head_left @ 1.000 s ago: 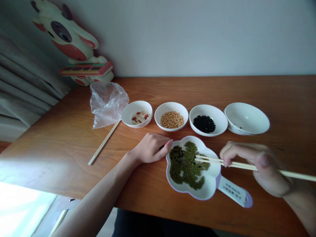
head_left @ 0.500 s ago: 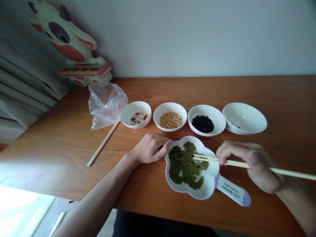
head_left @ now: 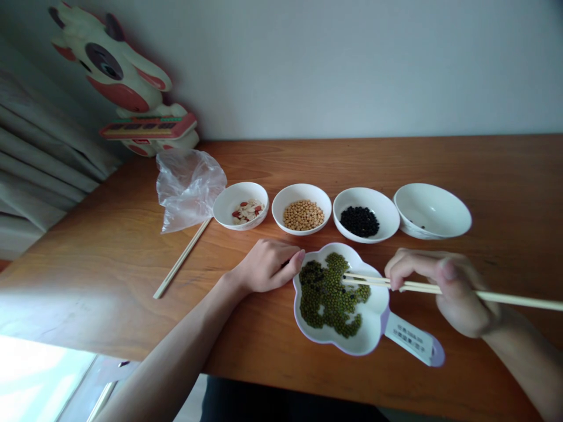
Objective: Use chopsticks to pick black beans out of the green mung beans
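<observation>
Right hand (head_left: 461,310) pinches chopsticks (head_left: 523,299), lower right; left hand (head_left: 270,266), grip unclear; black beans (head_left: 359,221) bowled, strays left among green beans (head_left: 332,293)!

The bare left forearm (head_left: 189,334) slants up from the lower edge, and the left hand (head_left: 270,266) lies palm down, thumb (head_left: 291,266) stretched out; its other fingers (head_left: 285,252) seem curled under, their tips hidden. From the lower right, the right forearm (head_left: 523,357) leads to the right hand (head_left: 440,287), bent in a pinching grip.
</observation>
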Motion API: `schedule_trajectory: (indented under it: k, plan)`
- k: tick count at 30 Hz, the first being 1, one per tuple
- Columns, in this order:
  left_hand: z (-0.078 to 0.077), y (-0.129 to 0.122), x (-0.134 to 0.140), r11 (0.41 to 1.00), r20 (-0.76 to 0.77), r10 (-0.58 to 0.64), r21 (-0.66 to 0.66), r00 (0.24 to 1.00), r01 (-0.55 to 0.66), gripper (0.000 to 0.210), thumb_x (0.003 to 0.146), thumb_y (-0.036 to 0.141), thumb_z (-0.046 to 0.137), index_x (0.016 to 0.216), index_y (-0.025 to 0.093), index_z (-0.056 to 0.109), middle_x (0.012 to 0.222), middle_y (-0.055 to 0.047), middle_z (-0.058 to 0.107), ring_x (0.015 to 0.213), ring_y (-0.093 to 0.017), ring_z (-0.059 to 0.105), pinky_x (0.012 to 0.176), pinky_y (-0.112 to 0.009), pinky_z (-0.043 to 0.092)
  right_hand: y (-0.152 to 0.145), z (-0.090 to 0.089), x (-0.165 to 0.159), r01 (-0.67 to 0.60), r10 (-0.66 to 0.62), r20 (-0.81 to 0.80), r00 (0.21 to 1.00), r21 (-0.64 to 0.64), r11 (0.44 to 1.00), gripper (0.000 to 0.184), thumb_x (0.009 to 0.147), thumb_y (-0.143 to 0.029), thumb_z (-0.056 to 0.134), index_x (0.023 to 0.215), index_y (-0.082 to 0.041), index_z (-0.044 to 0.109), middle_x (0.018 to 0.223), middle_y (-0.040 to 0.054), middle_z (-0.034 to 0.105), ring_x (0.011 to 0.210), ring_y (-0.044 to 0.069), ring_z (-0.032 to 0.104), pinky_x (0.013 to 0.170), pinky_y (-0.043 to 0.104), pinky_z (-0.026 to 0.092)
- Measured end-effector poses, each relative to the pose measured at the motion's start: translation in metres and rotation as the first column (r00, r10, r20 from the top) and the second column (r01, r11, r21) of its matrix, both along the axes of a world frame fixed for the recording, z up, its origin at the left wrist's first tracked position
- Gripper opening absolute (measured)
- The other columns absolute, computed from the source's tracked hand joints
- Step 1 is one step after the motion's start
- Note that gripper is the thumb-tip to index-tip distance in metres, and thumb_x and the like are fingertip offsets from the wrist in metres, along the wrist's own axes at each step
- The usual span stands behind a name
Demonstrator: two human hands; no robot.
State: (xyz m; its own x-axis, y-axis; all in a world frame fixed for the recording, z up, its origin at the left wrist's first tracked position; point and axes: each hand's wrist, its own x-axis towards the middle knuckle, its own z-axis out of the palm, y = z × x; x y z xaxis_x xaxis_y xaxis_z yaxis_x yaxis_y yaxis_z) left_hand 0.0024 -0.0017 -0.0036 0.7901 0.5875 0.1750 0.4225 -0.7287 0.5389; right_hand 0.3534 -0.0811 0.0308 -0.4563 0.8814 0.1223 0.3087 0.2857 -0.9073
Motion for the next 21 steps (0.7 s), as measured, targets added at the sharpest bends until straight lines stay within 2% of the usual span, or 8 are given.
schedule_trajectory:
  k: [3,5,8,11,13,15,18,21]
  plan:
    - [0.000,0.000,0.000,1.000,0.009,-0.004,0.001,1.000,0.004,0.043,0.112,0.033,0.034,0.073,0.019,0.047,0.068,-0.002,0.057,0.061,-0.013,0.048,0.062,-0.029,0.035,-0.001,0.000,0.005,0.059,-0.056,-0.094,0.994,0.028,0.998,0.082,0.101,-0.077,0.017,0.084,-0.027,0.079,0.079,0.0077,0.074,0.076,0.029,0.068,0.072,0.044,0.052]
    - [0.000,0.000,0.000,1.000,0.016,-0.003,-0.003,1.000,0.003,0.044,0.112,0.033,0.034,0.073,0.019,0.046,0.067,-0.001,0.057,0.060,-0.013,0.048,0.062,-0.029,0.035,0.000,0.000,0.009,0.200,-0.179,-0.197,0.964,0.096,0.975,0.088,0.099,-0.080,0.014,0.079,-0.029,0.082,0.074,0.0080,0.073,0.077,0.030,0.068,0.074,0.046,0.053]
    - [0.002,0.000,0.000,1.000,0.017,0.000,-0.018,1.000,0.001,0.043,0.112,0.033,0.035,0.073,0.019,0.046,0.067,-0.001,0.056,0.060,-0.013,0.047,0.062,-0.029,0.035,0.006,0.001,0.014,0.509,-0.413,-0.406,0.815,0.163,0.845,0.088,0.099,-0.080,0.016,0.073,-0.029,0.083,0.074,0.0091,0.074,0.084,0.034,0.070,0.085,0.050,0.054]
    - [0.003,0.000,0.001,1.000,0.012,0.001,-0.023,1.000,-0.001,0.043,0.112,0.033,0.035,0.073,0.019,0.047,0.067,-0.001,0.056,0.060,-0.013,0.048,0.062,-0.028,0.036,0.015,0.001,0.019,0.641,-0.540,-0.427,0.725,0.131,0.757,0.085,0.097,-0.083,0.024,0.078,-0.025,0.082,0.081,0.0108,0.077,0.089,0.034,0.071,0.091,0.049,0.053]
    - [0.003,0.000,0.001,1.000,0.012,0.002,-0.014,1.000,-0.002,0.043,0.112,0.033,0.035,0.073,0.019,0.048,0.067,-0.001,0.057,0.059,-0.013,0.048,0.061,-0.028,0.036,0.018,0.003,0.024,0.621,-0.540,-0.397,0.742,0.104,0.777,0.087,0.096,-0.084,0.022,0.080,-0.023,0.081,0.086,0.0117,0.078,0.089,0.033,0.072,0.090,0.048,0.053]
    - [0.004,0.000,0.001,1.000,0.014,0.001,-0.004,1.000,-0.001,0.044,0.112,0.032,0.035,0.072,0.019,0.049,0.066,-0.001,0.057,0.059,-0.013,0.048,0.061,-0.028,0.037,0.016,0.006,0.030,0.531,-0.472,-0.373,0.799,0.070,0.844,0.091,0.097,-0.083,0.016,0.077,-0.023,0.081,0.084,0.0118,0.076,0.082,0.031,0.071,0.085,0.048,0.055]
    - [0.005,0.000,0.002,1.000,0.016,-0.009,0.004,1.000,0.009,0.044,0.112,0.032,0.035,0.072,0.019,0.048,0.066,-0.001,0.057,0.058,-0.013,0.049,0.060,-0.029,0.036,0.009,0.011,0.033,0.270,-0.263,-0.205,0.943,0.006,0.963,0.095,0.096,-0.083,0.009,0.075,-0.024,0.080,0.073,0.0114,0.072,0.077,0.031,0.068,0.074,0.046,0.056]
    - [0.006,-0.001,0.002,1.000,0.018,-0.009,-0.005,1.000,0.009,0.043,0.112,0.032,0.034,0.072,0.020,0.046,0.066,-0.001,0.057,0.058,-0.013,0.048,0.060,-0.029,0.036,0.003,0.012,0.025,-0.003,-0.003,-0.073,0.997,-0.078,0.997,0.090,0.095,-0.085,0.010,0.077,-0.026,0.076,0.072,0.0086,0.070,0.070,0.028,0.064,0.066,0.043,0.053]
